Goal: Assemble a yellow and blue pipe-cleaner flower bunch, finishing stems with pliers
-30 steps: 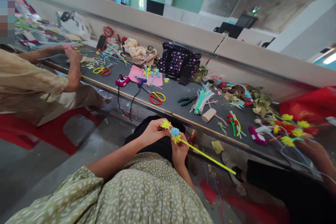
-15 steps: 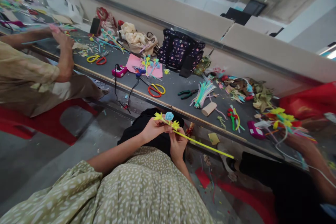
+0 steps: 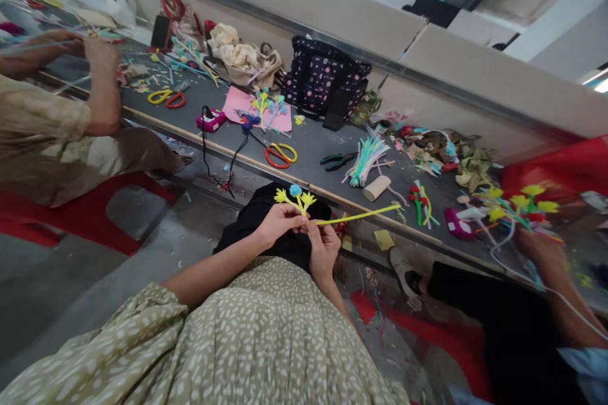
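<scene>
My left hand (image 3: 281,224): pinching the flower sprig (image 3: 300,204) by its stalks.
My right hand (image 3: 324,250): pinching just beside, at the yellow stem (image 3: 357,216).
Nearer scissors (image 3: 279,149): by the bench (image 3: 311,155)'s front edge.

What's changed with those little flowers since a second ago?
The yellow stem has swung from slanting downward to tilting slightly up. The blue bloom and two yellow blooms have shifted toward the table. The left hand and right hand still hold them; the pliers and pink sheet stayed put.
</scene>
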Demonstrator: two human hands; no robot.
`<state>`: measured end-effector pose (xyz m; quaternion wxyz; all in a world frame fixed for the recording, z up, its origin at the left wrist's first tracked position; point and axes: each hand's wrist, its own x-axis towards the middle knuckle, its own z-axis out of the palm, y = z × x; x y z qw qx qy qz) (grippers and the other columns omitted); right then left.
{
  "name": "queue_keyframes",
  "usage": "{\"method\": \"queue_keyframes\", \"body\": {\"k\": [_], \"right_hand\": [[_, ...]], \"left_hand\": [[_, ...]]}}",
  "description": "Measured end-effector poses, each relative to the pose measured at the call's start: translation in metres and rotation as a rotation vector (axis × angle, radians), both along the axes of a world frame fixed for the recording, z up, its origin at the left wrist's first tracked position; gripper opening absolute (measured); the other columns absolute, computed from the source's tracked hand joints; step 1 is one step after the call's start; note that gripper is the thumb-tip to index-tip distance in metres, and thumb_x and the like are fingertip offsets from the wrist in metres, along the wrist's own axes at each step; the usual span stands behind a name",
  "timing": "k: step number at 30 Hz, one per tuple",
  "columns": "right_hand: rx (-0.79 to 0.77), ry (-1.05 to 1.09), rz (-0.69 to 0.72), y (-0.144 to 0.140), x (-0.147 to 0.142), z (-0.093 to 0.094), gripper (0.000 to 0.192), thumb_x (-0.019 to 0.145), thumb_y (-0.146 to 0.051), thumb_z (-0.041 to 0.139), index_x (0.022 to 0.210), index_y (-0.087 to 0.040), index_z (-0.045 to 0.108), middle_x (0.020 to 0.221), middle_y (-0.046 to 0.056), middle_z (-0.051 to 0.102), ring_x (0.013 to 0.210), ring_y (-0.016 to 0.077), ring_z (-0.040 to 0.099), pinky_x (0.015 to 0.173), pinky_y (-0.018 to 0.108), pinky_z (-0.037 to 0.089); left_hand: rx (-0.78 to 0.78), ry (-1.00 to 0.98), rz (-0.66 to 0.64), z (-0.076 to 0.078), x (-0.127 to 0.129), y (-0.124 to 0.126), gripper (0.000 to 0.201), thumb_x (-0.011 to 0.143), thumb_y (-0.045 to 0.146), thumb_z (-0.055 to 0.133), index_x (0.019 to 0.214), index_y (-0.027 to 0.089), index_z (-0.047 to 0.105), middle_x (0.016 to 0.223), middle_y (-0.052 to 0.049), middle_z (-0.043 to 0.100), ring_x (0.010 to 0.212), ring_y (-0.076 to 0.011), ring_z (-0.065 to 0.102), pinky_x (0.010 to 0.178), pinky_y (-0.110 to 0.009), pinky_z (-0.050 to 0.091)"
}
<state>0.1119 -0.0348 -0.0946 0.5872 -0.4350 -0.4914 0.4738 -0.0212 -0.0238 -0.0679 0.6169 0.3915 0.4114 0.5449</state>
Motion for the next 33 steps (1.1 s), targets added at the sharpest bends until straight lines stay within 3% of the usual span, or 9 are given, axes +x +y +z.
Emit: {"method": "queue_keyframes", "body": {"k": [6,14,25,33], "right_hand": [[-0.008,-0.029,0.034,0.001,0.002,0.007,0.021,0.085,-0.037,0.063,0.085,-0.016,0.066,0.076,0.003,0.068,0.067,0.0160,0.063,0.067,0.031,0.054],[0.014,-0.033,-0.051,-0.003,0.001,0.012,0.019,0.081,-0.035,0.066,0.083,-0.016,0.064,0.071,0.001,0.065,0.065,0.0152,0.061,0.064,0.028,0.050],[0.004,-0.060,0.026,0.002,0.004,0.004,0.020,0.083,-0.036,0.064,0.084,-0.016,0.064,0.074,0.002,0.064,0.063,0.0145,0.061,0.061,0.027,0.050],[0.093,-0.126,-0.025,0.000,0.009,0.004,0.015,0.084,-0.032,0.062,0.080,-0.017,0.063,0.072,0.000,0.062,0.062,0.0137,0.057,0.059,0.025,0.046]], "left_hand": [[0.017,0.038,-0.006,0.002,0.000,0.001,0.027,0.066,0.037,0.078,0.070,0.011,0.071,0.061,-0.005,0.068,0.056,-0.0123,0.060,0.051,-0.020,0.043],[-0.003,0.049,-0.053,-0.002,0.000,0.002,0.030,0.065,0.039,0.079,0.068,0.012,0.069,0.061,-0.004,0.067,0.052,-0.0091,0.054,0.049,-0.019,0.042],[0.012,0.015,-0.039,-0.001,-0.002,0.005,0.029,0.065,0.039,0.078,0.066,0.012,0.067,0.059,-0.003,0.064,0.056,-0.0111,0.057,0.051,-0.021,0.040],[-0.039,-0.022,-0.047,0.000,0.004,0.004,0.029,0.063,0.039,0.080,0.071,0.012,0.069,0.061,-0.001,0.063,0.050,-0.0072,0.050,0.050,-0.020,0.039]]}}
